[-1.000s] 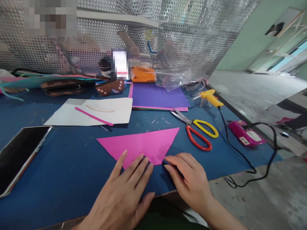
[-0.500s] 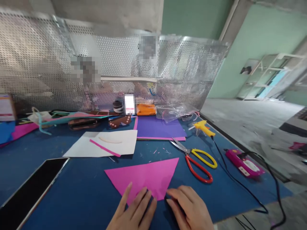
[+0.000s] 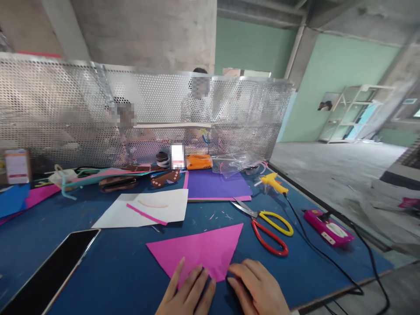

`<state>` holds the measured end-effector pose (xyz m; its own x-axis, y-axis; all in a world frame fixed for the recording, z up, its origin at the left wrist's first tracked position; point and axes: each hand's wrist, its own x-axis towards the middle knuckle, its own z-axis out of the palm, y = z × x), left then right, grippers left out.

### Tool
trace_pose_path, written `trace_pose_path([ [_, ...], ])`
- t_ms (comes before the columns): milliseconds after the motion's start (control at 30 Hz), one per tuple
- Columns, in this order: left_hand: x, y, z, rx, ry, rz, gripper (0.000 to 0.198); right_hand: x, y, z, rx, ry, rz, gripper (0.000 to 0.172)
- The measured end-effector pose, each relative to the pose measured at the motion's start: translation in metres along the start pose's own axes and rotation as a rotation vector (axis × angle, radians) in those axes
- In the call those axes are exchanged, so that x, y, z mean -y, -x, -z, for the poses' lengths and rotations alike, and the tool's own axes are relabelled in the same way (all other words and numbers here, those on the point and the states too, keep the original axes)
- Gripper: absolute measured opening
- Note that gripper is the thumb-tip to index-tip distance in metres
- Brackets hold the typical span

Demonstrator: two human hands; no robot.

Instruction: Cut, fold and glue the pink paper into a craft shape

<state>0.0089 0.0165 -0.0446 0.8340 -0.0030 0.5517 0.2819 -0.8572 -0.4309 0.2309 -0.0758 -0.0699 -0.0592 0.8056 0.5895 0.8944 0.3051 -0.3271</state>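
Observation:
A bright pink sheet of paper (image 3: 203, 247) with slanted sides lies on the blue table. My left hand (image 3: 192, 288) rests on its lower part, fingers stretched out and spread. Its lower edge is partly hidden by these fingers. At the lower right corner of the sheet is my right hand (image 3: 257, 286), fingers curled, with thumb and index tips close together at the edge. Just beyond the right hand lie scissors (image 3: 254, 214) with one red and one yellow handle, blades parted.
A phone (image 3: 52, 271) lies at left. Behind are white paper (image 3: 164, 194) with a pink strip (image 3: 147, 214), and purple sheets (image 3: 218, 183). A yellow glue gun (image 3: 274, 183) and a magenta power strip (image 3: 328, 227) with black cables are at right. Two people sit behind the perforated screen (image 3: 157, 96).
The camera view has tilted up slightly, so the table things appear a little lower. Both hands stay in nearly the same place at the pink paper.

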Motion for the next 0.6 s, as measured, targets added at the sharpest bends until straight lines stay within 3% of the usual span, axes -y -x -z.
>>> trace_pose_path([
  [200,-0.018,0.003,-0.011,-0.090,0.029,0.156,0.034,0.013,-0.004,0.009,-0.018,-0.073,-0.052,0.015],
  [300,-0.018,-0.003,0.006,-0.007,0.087,0.172,0.041,0.015,-0.011,0.023,-0.001,-0.151,-0.159,0.019],
  [333,-0.016,-0.006,0.013,0.078,0.101,0.160,0.040,0.013,-0.016,0.030,0.006,-0.126,-0.189,0.020],
  [367,-0.015,-0.008,0.020,0.134,0.112,0.154,0.039,0.007,-0.021,0.038,0.009,-0.038,-0.211,0.020],
  [500,-0.010,-0.014,0.033,0.151,0.154,0.145,0.042,-0.033,-0.051,0.069,0.132,0.296,-0.373,0.028],
  [600,-0.009,-0.015,0.033,0.144,0.173,0.148,0.043,-0.066,-0.071,0.081,0.305,0.427,-0.472,0.040],
])
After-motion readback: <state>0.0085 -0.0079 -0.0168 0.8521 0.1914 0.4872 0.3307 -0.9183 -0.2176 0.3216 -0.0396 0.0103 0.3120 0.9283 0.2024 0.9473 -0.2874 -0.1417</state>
